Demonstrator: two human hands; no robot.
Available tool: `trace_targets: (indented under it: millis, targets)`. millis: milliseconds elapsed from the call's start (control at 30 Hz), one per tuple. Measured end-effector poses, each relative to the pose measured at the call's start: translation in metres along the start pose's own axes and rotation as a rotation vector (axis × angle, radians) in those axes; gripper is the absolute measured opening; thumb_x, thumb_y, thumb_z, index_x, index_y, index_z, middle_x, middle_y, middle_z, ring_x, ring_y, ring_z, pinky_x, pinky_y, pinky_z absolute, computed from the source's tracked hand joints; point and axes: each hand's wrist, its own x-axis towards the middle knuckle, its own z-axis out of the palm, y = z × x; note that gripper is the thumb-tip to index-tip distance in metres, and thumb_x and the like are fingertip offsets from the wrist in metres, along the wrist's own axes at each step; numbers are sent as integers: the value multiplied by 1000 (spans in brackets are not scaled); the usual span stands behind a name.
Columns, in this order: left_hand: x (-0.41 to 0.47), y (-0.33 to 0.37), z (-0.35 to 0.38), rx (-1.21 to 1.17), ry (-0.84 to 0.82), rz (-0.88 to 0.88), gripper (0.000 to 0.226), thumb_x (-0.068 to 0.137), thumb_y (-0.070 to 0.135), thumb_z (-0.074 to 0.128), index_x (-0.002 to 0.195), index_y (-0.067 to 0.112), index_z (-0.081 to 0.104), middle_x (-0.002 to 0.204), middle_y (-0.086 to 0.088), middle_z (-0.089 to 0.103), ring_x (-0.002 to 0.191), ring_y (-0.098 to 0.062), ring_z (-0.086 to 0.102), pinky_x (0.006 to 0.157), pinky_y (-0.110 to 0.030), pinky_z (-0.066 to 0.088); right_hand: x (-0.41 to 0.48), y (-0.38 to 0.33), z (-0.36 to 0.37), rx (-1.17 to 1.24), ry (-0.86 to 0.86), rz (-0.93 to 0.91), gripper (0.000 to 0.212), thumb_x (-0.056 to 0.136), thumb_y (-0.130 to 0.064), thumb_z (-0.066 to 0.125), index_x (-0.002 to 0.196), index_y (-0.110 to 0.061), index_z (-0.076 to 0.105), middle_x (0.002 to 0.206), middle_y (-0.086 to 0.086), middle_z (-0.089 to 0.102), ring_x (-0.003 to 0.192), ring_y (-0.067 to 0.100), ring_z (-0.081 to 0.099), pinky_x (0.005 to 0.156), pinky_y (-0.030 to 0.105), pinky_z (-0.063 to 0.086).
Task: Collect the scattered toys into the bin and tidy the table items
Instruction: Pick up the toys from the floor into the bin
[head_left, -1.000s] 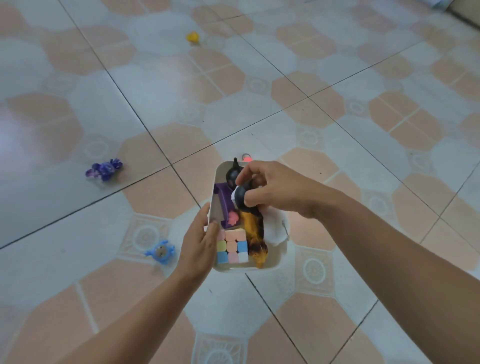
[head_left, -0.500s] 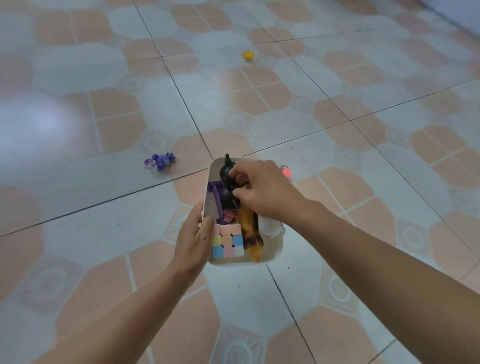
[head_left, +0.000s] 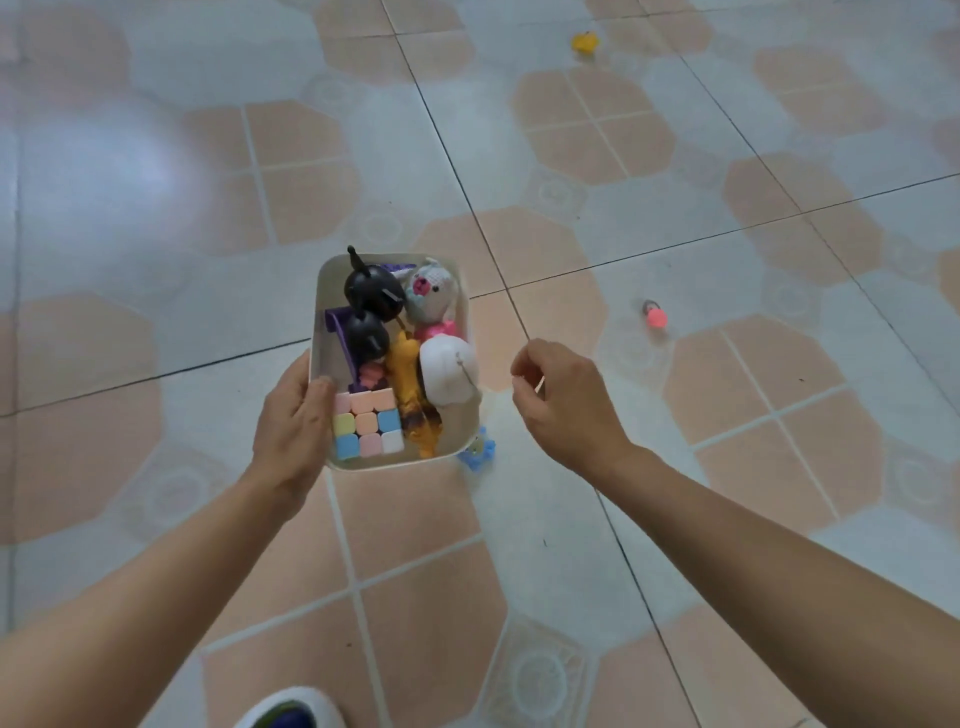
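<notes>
Left hand (head_left: 293, 421) grips the full white bin (head_left: 323, 301)

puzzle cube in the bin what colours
Puzzle cube: pastel pink, yellow, blue and white squares, head view.

- Bin (head_left: 318, 312): white, rounded rectangle, open top, held above the floor by the left hand (head_left: 291, 426) at its left wall.
- Cube (head_left: 366, 423): pastel squares, face up at the bin's near end.
- Large figure (head_left: 375, 293) and small figure (head_left: 366, 336): black, round, at the far left, one behind the other.
- Purple piece (head_left: 336, 330): against the left wall.
- Bear (head_left: 431, 291): crocheted, far right corner.
- Plush (head_left: 447, 374): white, just nearer than the bear.
- Orange toy (head_left: 410, 384): lengthwise between cube and plush.
- Yellow toy (head_left: 585, 41), pink toy (head_left: 655, 316), blue toy (head_left: 480, 452): on the floor.
</notes>
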Motion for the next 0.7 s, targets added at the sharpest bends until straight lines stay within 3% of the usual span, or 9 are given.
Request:
trace_targets:
  millis: [67, 133, 300, 467, 567, 700]
  targets:
    - [8, -5, -9, 26, -7, -10, 21, 100, 18, 35, 110, 16, 53, 85, -4, 61, 74, -16, 62, 59, -26, 47, -2, 6, 27, -99, -233, 82, 25, 88, -22, 61, 112, -17, 55, 107, 4, 57, 89, 20, 57, 80, 34, 50]
    - [13, -8, -15, 41, -15, -14, 21, 101, 20, 35, 111, 17, 53, 86, -4, 61, 76, -15, 63, 59, -26, 47, -4, 10, 52, -168, -411, 130, 46, 86, -33, 65, 127, -23, 46, 121, 5, 47, 96, 23, 57, 83, 35, 51]
    - [16, -20, -21, 19, -39, -42, 22, 102, 21, 35, 114, 22, 53, 88, -1, 63, 78, -14, 65, 61, -27, 51, -4, 21, 101, -341, -498, 123, 67, 76, -34, 76, 130, -27, 37, 129, 8, 36, 104, 30, 54, 85, 42, 54]
    - [17, -28, -28, 39, -71, -6, 25, 102, 23, 35, 118, 24, 54, 90, 0, 65, 72, -5, 67, 60, -24, 54, 6, 27, 103, -299, -414, 129, 32, 87, -24, 63, 115, -17, 51, 118, 10, 47, 93, 26, 57, 78, 33, 52]
    - [18, -29, -30, 40, -79, -2, 28, 102, 23, 35, 123, 21, 53, 90, 1, 66, 70, 0, 68, 55, -17, 54, 27, 25, 72, -156, -242, 203, 33, 79, -16, 67, 110, -14, 55, 105, 10, 55, 87, 26, 58, 69, 28, 42]
    - [19, -26, -26, 43, -76, -9, 31, 102, 25, 35, 128, 20, 51, 92, 2, 66, 73, -2, 68, 57, -18, 54, 53, -10, 13, 227, -8, 177, 39, 78, -13, 70, 114, -18, 57, 102, 1, 62, 81, 20, 60, 74, 27, 49]
